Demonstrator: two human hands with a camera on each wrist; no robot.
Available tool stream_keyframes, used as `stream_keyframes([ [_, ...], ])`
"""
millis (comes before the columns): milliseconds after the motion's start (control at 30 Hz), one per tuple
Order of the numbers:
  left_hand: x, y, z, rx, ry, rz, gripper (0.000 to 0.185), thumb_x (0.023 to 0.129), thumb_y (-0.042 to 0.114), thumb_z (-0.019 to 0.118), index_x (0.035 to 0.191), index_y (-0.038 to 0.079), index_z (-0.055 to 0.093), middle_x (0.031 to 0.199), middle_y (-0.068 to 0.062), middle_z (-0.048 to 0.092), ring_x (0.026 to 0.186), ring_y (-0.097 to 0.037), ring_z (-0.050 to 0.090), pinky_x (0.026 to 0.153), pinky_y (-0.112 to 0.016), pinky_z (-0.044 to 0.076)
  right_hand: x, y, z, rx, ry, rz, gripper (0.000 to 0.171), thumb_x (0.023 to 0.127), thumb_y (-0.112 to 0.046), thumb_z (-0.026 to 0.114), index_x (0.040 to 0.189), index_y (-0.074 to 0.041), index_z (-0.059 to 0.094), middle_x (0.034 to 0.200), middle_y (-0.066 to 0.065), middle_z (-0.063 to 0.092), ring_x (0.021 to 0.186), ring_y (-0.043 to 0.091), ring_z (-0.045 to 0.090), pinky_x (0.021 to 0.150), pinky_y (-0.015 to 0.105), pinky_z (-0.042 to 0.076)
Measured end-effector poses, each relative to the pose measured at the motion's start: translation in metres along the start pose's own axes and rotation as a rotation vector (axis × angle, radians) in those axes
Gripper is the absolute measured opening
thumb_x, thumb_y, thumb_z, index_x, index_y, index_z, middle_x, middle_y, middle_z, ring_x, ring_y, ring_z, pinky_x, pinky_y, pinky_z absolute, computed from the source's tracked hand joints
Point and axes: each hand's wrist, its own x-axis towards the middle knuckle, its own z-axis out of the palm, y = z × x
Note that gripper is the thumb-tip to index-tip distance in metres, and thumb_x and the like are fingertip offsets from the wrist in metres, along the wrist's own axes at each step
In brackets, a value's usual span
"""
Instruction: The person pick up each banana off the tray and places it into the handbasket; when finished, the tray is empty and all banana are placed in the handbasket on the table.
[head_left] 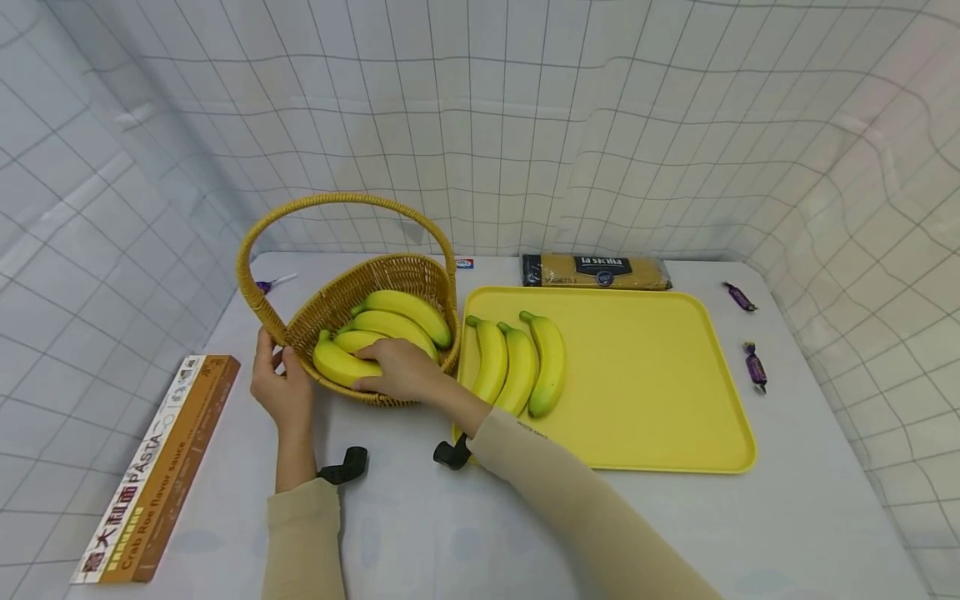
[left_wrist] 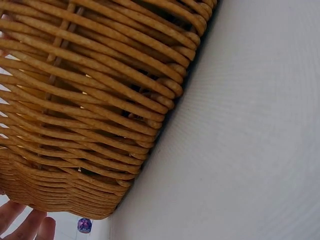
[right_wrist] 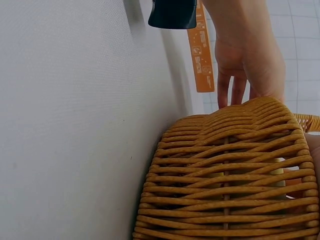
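The wicker basket (head_left: 390, 279), set on the white surface (head_left: 420, 517) just left of the yellow tray (head_left: 660, 392), is steadied at its rim by the left hand (head_left: 279, 385), fingers curled on the weave, while the front banana (head_left: 337, 363) inside is gripped by the right hand (head_left: 401, 371).

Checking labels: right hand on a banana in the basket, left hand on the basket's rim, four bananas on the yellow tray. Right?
Not quite: the head view shows three bananas on the yellow tray, not four. The right hand is on a banana in the basket; the left hand holds its rim.
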Motion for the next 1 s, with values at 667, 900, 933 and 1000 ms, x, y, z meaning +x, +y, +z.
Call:
stream_keyframes([
  [667, 0.0003, -0.0012, 0.0001, 0.021, 0.000, 0.001, 0.040, 0.094, 0.008, 0.045, 0.128, 0.025, 0.058, 0.120, 0.001, 0.061, 0.096, -0.019, 0.059, 0.070, -0.019, 0.045, 0.0016, -0.0006, 0.0033, -0.006, 0.043, 0.070, 0.053, 0.083, -0.041, 0.067, 0.126, -0.011, 0.060, 0.122, -0.002, 0.062, 0.111, 0.012, 0.056, 0.089, 0.022, 0.043],
  [900, 0.0000, -0.0009, -0.0003, 0.014, 0.002, 0.005, 0.040, 0.094, 0.007, 0.046, 0.128, 0.024, 0.059, 0.120, 0.000, 0.062, 0.095, -0.020, 0.060, 0.069, -0.019, 0.044, 0.0012, 0.0000, 0.0035, -0.011, 0.054, 0.055, 0.052, 0.083, -0.041, 0.068, 0.125, -0.011, 0.062, 0.120, -0.002, 0.063, 0.108, 0.012, 0.057, 0.088, 0.021, 0.044],
  [933, 0.0000, -0.0009, -0.0003, 0.014, 0.002, 0.005, 0.040, 0.094, 0.007, 0.046, 0.127, 0.024, 0.059, 0.120, 0.000, 0.062, 0.095, -0.020, 0.060, 0.069, -0.019, 0.044, 0.0011, 0.0002, 0.0037, -0.014, 0.059, 0.048, 0.051, 0.083, -0.041, 0.068, 0.124, -0.011, 0.062, 0.119, -0.003, 0.063, 0.107, 0.011, 0.058, 0.087, 0.021, 0.044],
  [1000, -0.0001, -0.0007, -0.0005, 0.015, 0.003, 0.001, 0.040, 0.094, 0.007, 0.045, 0.127, 0.024, 0.059, 0.120, 0.000, 0.062, 0.095, -0.020, 0.060, 0.070, -0.020, 0.044, 0.0010, 0.0004, 0.0040, -0.027, 0.071, 0.036, 0.050, 0.083, -0.041, 0.068, 0.123, -0.012, 0.063, 0.117, -0.003, 0.064, 0.105, 0.011, 0.059, 0.086, 0.022, 0.045],
])
